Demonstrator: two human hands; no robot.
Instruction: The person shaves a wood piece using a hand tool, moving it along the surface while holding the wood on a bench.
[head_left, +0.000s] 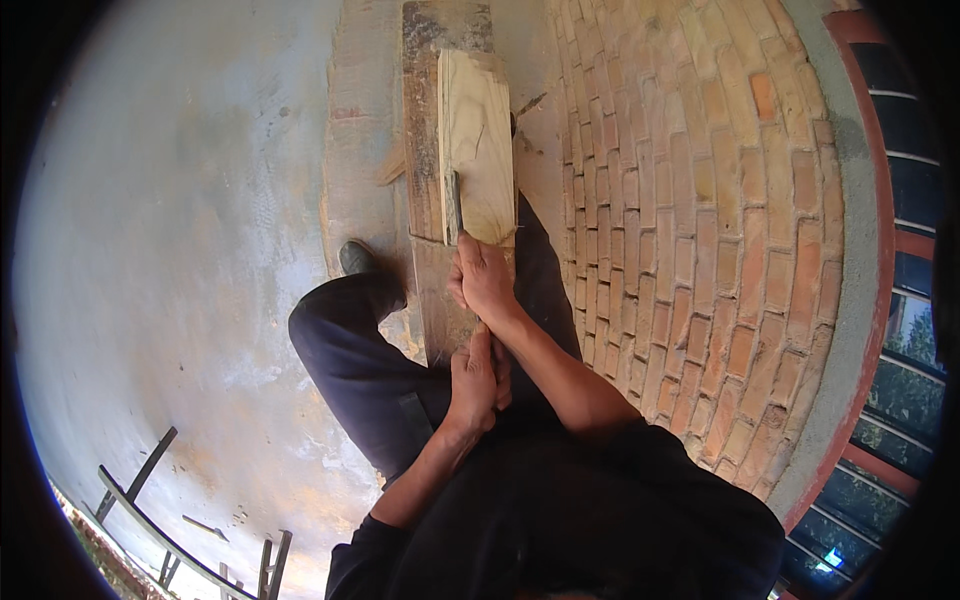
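A pale wooden board [482, 140] lies lengthwise on a dark, worn wooden bench [420, 130] between my legs. Over the board's near left part reaches a narrow dark metal tool [455, 205], like a file or chisel; its exact kind is unclear. My right hand [482, 275] is closed round it just at the board's near end. Closer to my body, my left hand [474, 378] is closed too, apparently on the same tool's rear end, which the fingers hide.
A brick wall [700, 220] rises close on my right, with a barred window [905, 400] beyond. Smooth concrete floor [190, 200] spreads to the left. A metal frame [150, 515] lies at the lower left. My shoe [356, 257] rests beside the bench.
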